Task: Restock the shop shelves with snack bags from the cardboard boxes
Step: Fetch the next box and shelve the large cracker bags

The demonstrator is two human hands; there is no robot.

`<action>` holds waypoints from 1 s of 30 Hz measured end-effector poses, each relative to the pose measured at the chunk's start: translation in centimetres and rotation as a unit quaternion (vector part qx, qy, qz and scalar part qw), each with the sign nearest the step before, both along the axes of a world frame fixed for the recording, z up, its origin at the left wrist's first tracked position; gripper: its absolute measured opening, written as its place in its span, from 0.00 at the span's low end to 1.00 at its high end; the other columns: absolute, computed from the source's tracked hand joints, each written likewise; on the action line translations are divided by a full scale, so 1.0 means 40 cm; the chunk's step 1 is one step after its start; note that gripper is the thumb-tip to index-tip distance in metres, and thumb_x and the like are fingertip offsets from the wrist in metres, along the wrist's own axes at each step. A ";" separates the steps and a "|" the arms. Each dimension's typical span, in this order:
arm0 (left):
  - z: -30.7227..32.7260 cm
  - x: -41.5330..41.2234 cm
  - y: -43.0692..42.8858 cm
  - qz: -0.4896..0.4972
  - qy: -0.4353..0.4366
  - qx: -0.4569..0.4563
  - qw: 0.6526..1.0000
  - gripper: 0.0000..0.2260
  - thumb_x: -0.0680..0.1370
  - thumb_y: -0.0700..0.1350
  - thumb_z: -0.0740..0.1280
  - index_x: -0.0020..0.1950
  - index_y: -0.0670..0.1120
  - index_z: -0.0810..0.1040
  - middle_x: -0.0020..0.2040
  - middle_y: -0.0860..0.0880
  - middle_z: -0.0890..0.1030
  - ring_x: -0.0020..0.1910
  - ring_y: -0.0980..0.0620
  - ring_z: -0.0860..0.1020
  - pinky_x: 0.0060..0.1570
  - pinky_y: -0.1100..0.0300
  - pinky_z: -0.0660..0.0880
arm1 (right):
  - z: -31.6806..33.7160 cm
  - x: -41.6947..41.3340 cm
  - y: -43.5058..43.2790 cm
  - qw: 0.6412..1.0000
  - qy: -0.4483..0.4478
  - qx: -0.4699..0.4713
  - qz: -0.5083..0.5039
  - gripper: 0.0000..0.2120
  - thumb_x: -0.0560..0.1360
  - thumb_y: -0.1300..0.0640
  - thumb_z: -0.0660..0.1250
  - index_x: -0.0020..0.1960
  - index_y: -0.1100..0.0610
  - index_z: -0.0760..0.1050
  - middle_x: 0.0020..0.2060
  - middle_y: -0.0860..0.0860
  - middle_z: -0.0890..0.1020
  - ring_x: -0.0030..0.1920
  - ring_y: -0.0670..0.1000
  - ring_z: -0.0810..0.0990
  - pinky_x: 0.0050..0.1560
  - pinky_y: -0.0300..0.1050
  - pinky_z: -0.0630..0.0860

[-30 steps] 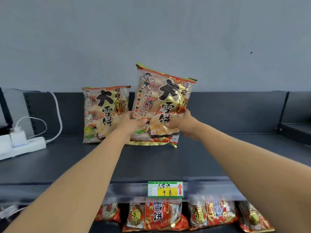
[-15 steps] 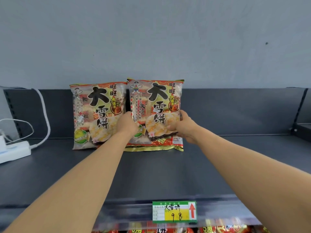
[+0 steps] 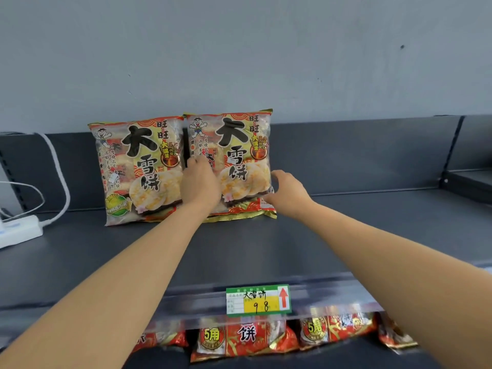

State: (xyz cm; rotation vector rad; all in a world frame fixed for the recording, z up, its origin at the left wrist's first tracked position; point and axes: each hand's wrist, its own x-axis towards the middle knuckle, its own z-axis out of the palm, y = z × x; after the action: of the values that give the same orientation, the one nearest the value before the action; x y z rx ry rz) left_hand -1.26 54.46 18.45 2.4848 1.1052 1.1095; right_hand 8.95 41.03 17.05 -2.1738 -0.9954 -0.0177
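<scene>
Head view: both hands (image 3: 199, 182) (image 3: 286, 189) at the upright right snack bag (image 3: 239, 145)

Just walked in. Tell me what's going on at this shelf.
A person is stocking the shelf with snack bags. The left bag and the right bag stand upright side by side against the back panel. The left hand rests on the right bag's front, and the right hand hovers open by its lower right corner.
</scene>
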 end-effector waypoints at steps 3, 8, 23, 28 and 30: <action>0.016 -0.002 -0.095 -0.060 0.015 0.012 0.998 0.15 0.78 0.42 0.66 0.64 0.40 0.71 0.64 0.42 0.72 0.62 0.42 0.72 0.58 0.50 0.70 | 0.011 -0.016 -0.084 0.999 -0.047 -0.028 0.004 0.25 0.76 0.59 0.64 0.72 0.59 0.64 0.69 0.56 0.70 0.67 0.57 0.70 0.61 0.47 0.70; 0.031 0.028 -0.322 -0.188 0.008 0.027 0.982 0.14 0.76 0.41 0.67 0.62 0.43 0.75 0.60 0.44 0.77 0.58 0.45 0.75 0.55 0.53 0.71 | 0.005 -0.016 -0.292 0.994 -0.092 -0.046 -0.044 0.21 0.77 0.58 0.64 0.69 0.57 0.69 0.67 0.55 0.73 0.64 0.57 0.73 0.64 0.50 0.70; -0.369 0.100 -1.175 -0.487 0.306 -0.078 0.814 0.06 0.75 0.42 0.69 0.50 0.42 0.77 0.49 0.44 0.78 0.49 0.43 0.77 0.46 0.53 0.72 | -0.308 -0.098 -1.237 0.939 0.043 -0.142 -0.311 0.15 0.76 0.60 0.63 0.61 0.62 0.75 0.57 0.58 0.80 0.56 0.59 0.77 0.55 0.49 0.75; -0.555 0.081 -1.260 -0.444 0.399 -0.176 0.783 0.06 0.75 0.41 0.70 0.45 0.41 0.75 0.45 0.42 0.75 0.43 0.44 0.75 0.38 0.56 0.68 | -0.499 -0.139 -1.355 0.924 0.146 -0.209 -0.286 0.17 0.76 0.58 0.63 0.63 0.64 0.74 0.60 0.59 0.78 0.58 0.59 0.77 0.52 0.45 0.74; -0.626 0.069 -1.272 -0.411 0.406 -0.217 0.787 0.10 0.74 0.42 0.71 0.52 0.38 0.78 0.51 0.43 0.79 0.51 0.42 0.78 0.42 0.56 0.71 | -0.572 -0.145 -1.365 0.921 0.176 -0.236 -0.256 0.18 0.77 0.57 0.64 0.65 0.61 0.73 0.61 0.58 0.77 0.60 0.58 0.75 0.52 0.45 0.72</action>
State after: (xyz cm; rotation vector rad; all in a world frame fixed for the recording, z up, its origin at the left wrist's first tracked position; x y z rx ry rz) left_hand 1.50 3.57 -6.60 2.5572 0.1938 -0.4573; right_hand 3.15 -13.55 -5.82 -2.6939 -0.2150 0.3906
